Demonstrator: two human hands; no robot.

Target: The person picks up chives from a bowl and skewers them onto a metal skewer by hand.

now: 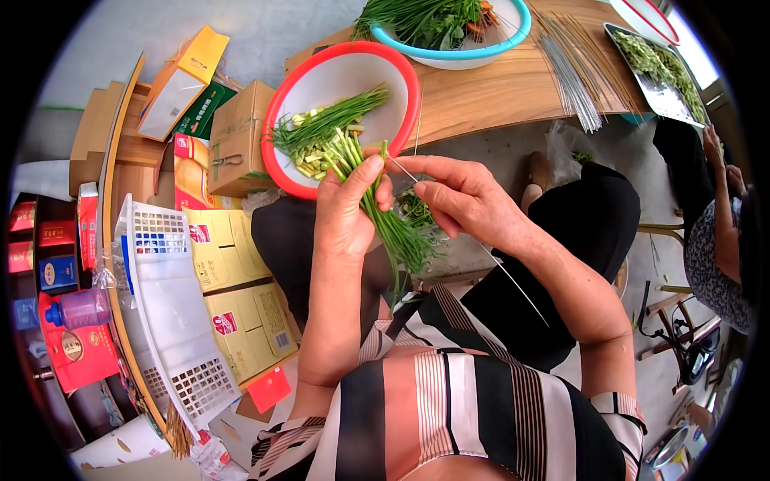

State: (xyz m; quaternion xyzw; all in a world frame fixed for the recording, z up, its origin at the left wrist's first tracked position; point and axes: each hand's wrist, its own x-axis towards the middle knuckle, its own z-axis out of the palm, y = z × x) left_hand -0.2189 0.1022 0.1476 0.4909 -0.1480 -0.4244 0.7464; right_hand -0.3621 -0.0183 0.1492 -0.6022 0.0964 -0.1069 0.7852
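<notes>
A bunch of green chives [399, 234] is in my left hand [346, 210], whose fingers are closed around the stems. The pale cut ends point up and the thin leaves hang down toward my lap. My right hand [477, 204] pinches a thin metal skewer [520, 287] between thumb and fingers. One end of the skewer meets the stems near my left thumb; whether it has pierced them I cannot tell. Just beyond my hands is a white basin with a red rim [412, 84], holding more chives [345, 116] and short cut stems.
A blue-rimmed basin [457, 58] of greens stands on the wooden table [473, 94], near many loose skewers [571, 84] and a metal tray [691, 118] of greens. Cardboard boxes [233, 250] and a white plastic crate [172, 293] are left. Another person [716, 220] sits right.
</notes>
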